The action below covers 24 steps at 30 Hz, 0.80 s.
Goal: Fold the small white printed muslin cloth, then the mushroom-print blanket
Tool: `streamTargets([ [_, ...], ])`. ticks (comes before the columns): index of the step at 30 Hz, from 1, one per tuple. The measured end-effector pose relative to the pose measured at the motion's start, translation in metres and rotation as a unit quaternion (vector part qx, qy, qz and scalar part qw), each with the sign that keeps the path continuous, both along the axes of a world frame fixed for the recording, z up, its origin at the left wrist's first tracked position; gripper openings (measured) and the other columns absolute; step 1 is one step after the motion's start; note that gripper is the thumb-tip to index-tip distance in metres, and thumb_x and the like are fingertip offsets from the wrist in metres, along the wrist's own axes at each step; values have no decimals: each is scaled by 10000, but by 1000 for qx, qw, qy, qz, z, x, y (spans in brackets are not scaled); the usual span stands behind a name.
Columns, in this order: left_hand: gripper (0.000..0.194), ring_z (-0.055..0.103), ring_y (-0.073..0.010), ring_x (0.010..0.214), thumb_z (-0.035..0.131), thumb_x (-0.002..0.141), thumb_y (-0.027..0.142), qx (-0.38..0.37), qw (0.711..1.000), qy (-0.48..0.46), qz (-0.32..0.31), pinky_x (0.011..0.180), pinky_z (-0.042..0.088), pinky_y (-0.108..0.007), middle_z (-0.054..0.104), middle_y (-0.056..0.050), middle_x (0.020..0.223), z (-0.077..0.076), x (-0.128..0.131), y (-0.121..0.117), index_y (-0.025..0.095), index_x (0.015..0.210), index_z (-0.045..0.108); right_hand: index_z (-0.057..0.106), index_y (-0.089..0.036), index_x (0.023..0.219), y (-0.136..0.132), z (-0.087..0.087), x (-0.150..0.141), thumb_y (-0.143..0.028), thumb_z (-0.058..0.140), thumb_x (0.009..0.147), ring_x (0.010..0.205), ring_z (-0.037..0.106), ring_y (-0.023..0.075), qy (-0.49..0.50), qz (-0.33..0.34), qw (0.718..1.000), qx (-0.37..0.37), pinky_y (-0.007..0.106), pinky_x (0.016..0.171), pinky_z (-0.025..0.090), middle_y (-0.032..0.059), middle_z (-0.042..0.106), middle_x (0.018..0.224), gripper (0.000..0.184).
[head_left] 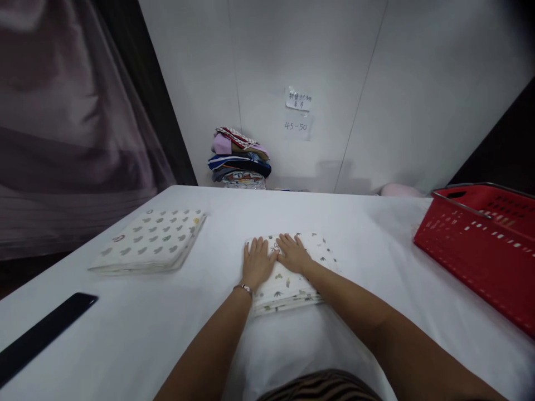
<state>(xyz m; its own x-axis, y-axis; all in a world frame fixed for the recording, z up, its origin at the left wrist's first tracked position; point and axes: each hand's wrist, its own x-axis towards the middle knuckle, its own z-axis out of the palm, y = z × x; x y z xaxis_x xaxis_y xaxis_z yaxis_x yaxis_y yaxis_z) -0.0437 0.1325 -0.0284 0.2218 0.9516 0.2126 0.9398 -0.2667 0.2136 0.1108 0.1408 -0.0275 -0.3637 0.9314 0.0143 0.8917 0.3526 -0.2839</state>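
A white cloth with small leaf-like prints (288,281) lies folded in several layers on the white table, close in front of me. Both palms rest flat on its top. My left hand (258,262), with a bracelet at the wrist, covers the cloth's left part, fingers spread. Beside it, my right hand (293,253) presses on the upper middle, fingers stretched out, the thumbs nearly meeting. Neither hand grips anything. Further left lies a second folded white cloth with grey prints (156,236), apart from my hands.
A red plastic basket (480,245) stands at the table's right edge. A long black flat object (45,331) lies at the left front. Behind the white table (225,209), folded fabrics (240,159) are stacked against the wall, below paper notes (297,127). A curtain (75,128) hangs at left.
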Motion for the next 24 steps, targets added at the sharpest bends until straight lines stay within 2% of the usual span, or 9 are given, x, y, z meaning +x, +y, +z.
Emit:
streamTargets([
  [3, 668, 240, -290, 1377, 259, 896, 566, 9, 1000, 2, -2, 1131, 129, -493, 359, -132, 1457, -10, -1, -1, 115, 1359, 429, 312, -145, 1430, 2, 10, 11, -437, 349, 905, 1400, 152, 252, -8, 7, 1000, -25, 458, 1112, 106, 113, 229, 1514, 602],
  [6, 689, 230, -289, 1381, 259, 887, 589, 14, 1000, 3, -6, 1132, 127, -492, 350, -130, 1462, -13, -3, -2, 122, 1368, 417, 280, -113, 1442, 3, 13, 37, -476, 344, 904, 1405, 119, 267, -32, -48, 998, -4, 467, 1112, 82, 133, 209, 1516, 652],
  [8, 691, 219, -289, 1385, 265, 885, 590, 14, 1000, 2, -6, 1133, 122, -494, 339, -126, 1469, -13, -3, -3, 124, 1375, 407, 273, -105, 1444, 4, 8, 57, -510, 301, 911, 1405, 111, 271, -54, -104, 993, 4, 486, 1109, 60, 132, 206, 1517, 670],
  [11, 681, 214, -290, 1387, 273, 886, 581, 11, 1000, -3, -3, 1134, 123, -503, 335, -121, 1472, -15, -2, -2, 130, 1380, 399, 261, -112, 1448, 5, -5, 77, -569, 226, 911, 1404, 120, 253, -67, -124, 990, 5, 484, 1109, 63, 111, 203, 1521, 706],
  [15, 677, 210, -286, 1390, 283, 882, 584, 11, 1000, -6, -4, 1136, 127, -498, 330, -119, 1474, -17, -1, -2, 137, 1376, 409, 265, -114, 1448, 5, -16, 80, -586, 205, 909, 1403, 124, 252, -70, -118, 990, 20, 489, 1107, 65, 111, 212, 1518, 719],
  [18, 680, 208, -284, 1390, 284, 881, 586, 7, 1000, -9, -1, 1136, 124, -498, 325, -115, 1477, -16, -1, -2, 138, 1377, 405, 280, -119, 1442, 7, -17, 77, -574, 238, 908, 1403, 126, 253, -60, -115, 991, 25, 493, 1107, 59, 119, 223, 1514, 703],
  [21, 678, 210, -280, 1389, 292, 879, 584, -1, 1000, -12, 0, 1140, 111, -491, 331, -112, 1475, -13, -1, -2, 136, 1375, 406, 339, -147, 1418, 11, -9, 79, -571, 330, 884, 1402, 140, 259, 2, -114, 993, 0, 500, 1111, 48, 114, 260, 1502, 682],
  [24, 668, 212, -278, 1389, 308, 877, 578, -14, 1000, -13, -5, 1139, 109, -484, 329, -108, 1477, -11, -2, -2, 139, 1370, 409, 428, -189, 1367, 11, 6, 92, -575, 368, 864, 1386, 209, 254, 153, -151, 976, -36, 464, 1117, 129, 93, 336, 1472, 637],
])
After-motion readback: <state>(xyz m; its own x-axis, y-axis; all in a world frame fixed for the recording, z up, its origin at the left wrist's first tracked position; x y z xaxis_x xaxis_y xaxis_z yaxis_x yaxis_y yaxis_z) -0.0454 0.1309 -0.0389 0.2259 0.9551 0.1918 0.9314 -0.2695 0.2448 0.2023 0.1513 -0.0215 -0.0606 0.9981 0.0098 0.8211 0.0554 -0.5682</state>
